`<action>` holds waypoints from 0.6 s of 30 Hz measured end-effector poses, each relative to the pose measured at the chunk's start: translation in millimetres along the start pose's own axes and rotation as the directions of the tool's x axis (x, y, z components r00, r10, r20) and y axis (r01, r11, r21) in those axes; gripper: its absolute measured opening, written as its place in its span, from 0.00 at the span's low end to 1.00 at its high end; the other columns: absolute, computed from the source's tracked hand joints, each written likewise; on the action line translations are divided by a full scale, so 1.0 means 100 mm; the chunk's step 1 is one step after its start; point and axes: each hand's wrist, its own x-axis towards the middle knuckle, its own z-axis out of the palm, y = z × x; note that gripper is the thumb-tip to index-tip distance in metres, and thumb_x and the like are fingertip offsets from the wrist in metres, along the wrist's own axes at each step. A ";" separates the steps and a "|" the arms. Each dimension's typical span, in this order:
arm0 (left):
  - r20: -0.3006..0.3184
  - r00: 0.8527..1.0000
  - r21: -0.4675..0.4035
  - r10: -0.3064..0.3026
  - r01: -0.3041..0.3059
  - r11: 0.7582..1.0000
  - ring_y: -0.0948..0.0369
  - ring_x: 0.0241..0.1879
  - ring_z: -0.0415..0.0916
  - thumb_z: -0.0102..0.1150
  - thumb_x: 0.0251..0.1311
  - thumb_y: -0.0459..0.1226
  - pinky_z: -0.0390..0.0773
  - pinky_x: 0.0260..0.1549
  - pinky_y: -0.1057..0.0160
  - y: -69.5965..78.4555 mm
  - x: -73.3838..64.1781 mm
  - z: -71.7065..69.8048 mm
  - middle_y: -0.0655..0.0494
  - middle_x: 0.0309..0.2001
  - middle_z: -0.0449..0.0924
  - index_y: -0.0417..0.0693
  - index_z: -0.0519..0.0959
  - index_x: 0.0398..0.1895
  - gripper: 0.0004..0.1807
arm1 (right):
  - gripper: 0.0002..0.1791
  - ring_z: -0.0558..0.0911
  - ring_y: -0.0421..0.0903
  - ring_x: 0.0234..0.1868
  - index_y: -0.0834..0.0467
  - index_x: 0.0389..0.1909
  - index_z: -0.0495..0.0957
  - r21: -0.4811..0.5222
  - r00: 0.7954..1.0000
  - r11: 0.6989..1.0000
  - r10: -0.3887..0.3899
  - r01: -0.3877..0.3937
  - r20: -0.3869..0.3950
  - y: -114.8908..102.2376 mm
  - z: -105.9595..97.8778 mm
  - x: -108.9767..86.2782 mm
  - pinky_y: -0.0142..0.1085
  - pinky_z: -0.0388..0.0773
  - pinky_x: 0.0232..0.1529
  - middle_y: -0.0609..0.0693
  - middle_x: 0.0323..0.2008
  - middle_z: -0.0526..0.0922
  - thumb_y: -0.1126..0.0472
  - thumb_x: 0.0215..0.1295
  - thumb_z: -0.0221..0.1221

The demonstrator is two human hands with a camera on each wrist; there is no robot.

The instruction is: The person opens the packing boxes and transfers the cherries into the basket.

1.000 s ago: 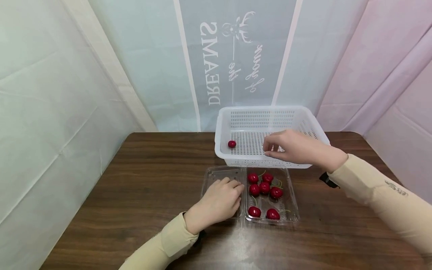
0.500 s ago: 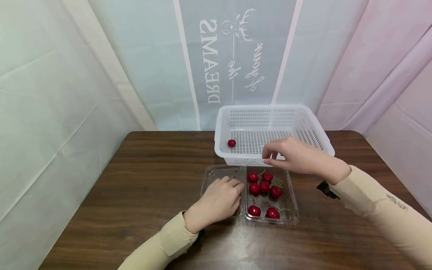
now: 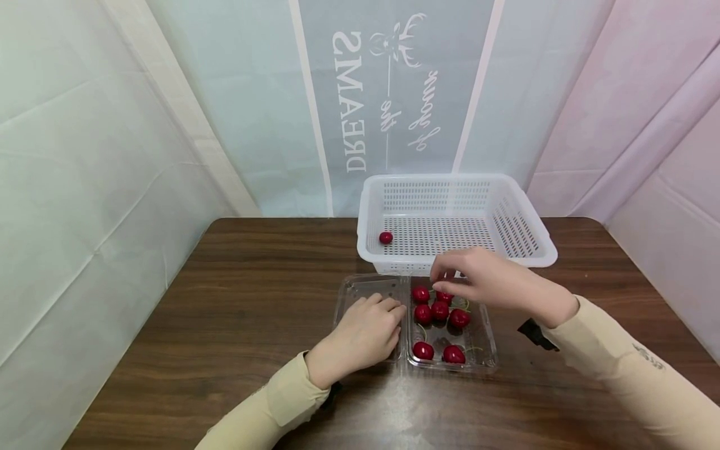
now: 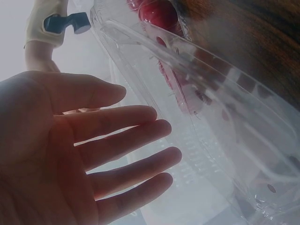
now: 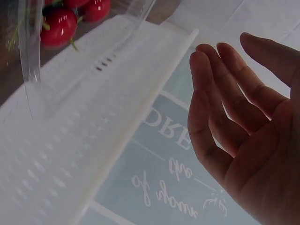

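A clear plastic clamshell box lies opened out on the table, its lid [image 3: 360, 286] on the left and its tray [image 3: 482, 357] on the right. Several red cherries [image 3: 440, 310] with green stems lie in the tray. My left hand [image 3: 362, 337] rests over the lid, and its fingers [image 4: 136, 159] are nearly straight in the left wrist view. My right hand [image 3: 486, 278] hovers over the far end of the tray, overlapping a cherry there. In the right wrist view its fingers [image 5: 229, 89] bend loosely around nothing. One cherry [image 3: 385, 238] sits inside the white basket [image 3: 402, 259].
The perforated basket stands just behind the clamshell, near the back edge of the wood-grain table [image 3: 253, 300]. A pale cloth [image 3: 315, 144] with mirrored lettering hangs behind it. White fabric walls [image 3: 101, 187] close off the sides.
My right hand has moved from above the basket toward me, past its front rim, to the far end of the tray. My left hand stays where it was.
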 end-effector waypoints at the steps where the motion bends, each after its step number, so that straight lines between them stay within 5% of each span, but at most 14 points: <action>1: -0.002 1.000 0.001 0.000 0.000 1.000 0.59 0.40 0.76 0.55 0.60 0.42 0.75 0.33 0.62 0.00 0.00 0.00 0.59 0.45 0.82 0.50 0.81 0.47 0.14 | 0.02 0.74 0.30 0.29 0.48 0.33 0.79 0.007 1.000 1.000 -0.005 0.005 0.005 0.00 0.02 -0.01 0.31 0.76 0.33 0.33 0.29 0.78 0.57 0.60 0.62; 18: -0.001 1.000 0.005 0.000 0.000 1.000 0.59 0.41 0.76 0.55 0.60 0.42 0.75 0.33 0.62 0.00 0.00 0.01 0.59 0.45 0.82 0.50 0.81 0.46 0.14 | 0.01 0.75 0.29 0.29 0.49 0.33 0.79 0.107 0.999 0.994 -0.022 0.018 0.034 -0.03 0.33 -0.12 0.28 0.75 0.32 0.34 0.30 0.79 0.57 0.62 0.61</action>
